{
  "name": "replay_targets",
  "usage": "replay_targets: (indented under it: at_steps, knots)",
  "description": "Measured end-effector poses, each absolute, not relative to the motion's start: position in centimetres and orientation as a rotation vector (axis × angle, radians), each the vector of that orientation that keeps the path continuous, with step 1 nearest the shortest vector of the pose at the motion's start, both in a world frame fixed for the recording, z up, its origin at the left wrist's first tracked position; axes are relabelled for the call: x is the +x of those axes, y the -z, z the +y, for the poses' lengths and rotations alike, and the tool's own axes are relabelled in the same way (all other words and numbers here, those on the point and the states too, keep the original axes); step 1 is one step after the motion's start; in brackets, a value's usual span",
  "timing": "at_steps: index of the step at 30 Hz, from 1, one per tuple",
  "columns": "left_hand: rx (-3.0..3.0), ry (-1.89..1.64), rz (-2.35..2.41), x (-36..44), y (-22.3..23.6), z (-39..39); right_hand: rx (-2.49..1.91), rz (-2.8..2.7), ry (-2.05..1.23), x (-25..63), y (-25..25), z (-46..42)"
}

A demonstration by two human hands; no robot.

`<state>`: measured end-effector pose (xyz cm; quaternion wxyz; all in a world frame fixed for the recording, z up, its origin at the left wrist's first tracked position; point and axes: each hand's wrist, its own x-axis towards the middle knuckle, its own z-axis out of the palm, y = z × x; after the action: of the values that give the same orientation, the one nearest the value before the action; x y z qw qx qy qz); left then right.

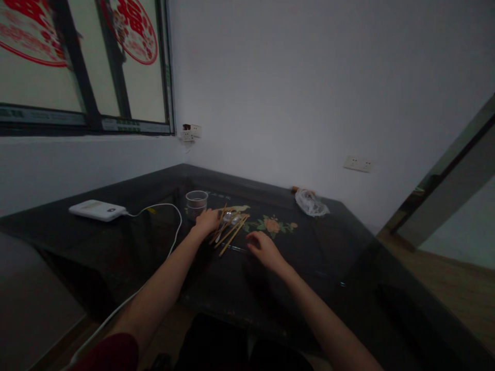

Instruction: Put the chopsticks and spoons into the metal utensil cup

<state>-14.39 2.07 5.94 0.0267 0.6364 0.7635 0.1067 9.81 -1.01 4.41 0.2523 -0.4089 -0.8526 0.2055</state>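
A loose bundle of wooden chopsticks (231,238) lies on the dark table, with shiny metal spoons (234,220) among them. My left hand (208,221) is at the bundle's left side, its fingertips against the nearest sticks; whether they grip one is too dim to make out. Just behind that hand stands an upright clear cup (197,200). My right hand (266,248) hovers to the right of the bundle, apart from it. Its fingers are loosely bent, with a gap between them and the thumb, and nothing shows in it.
On the left of the black table (309,273) lies a white power bank (97,209); its white cable (179,226) runs past my left forearm. A crumpled clear plastic bag (310,202) sits at the back right near the wall. Flowers (271,225) are printed on the tabletop.
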Motion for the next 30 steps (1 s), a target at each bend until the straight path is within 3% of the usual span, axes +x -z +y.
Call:
replay_targets:
  at_steps: [11, 30]
  knots:
    - [1.927, -0.229, 2.392, -15.5, -7.2, 1.3, -1.286, -2.278, -0.436, 0.9, -2.0, 0.6]
    - [1.804, -0.108, 2.388, -16.9, -5.9, 2.7, -1.335, -2.315, -0.349, -1.0, -0.9, 1.0]
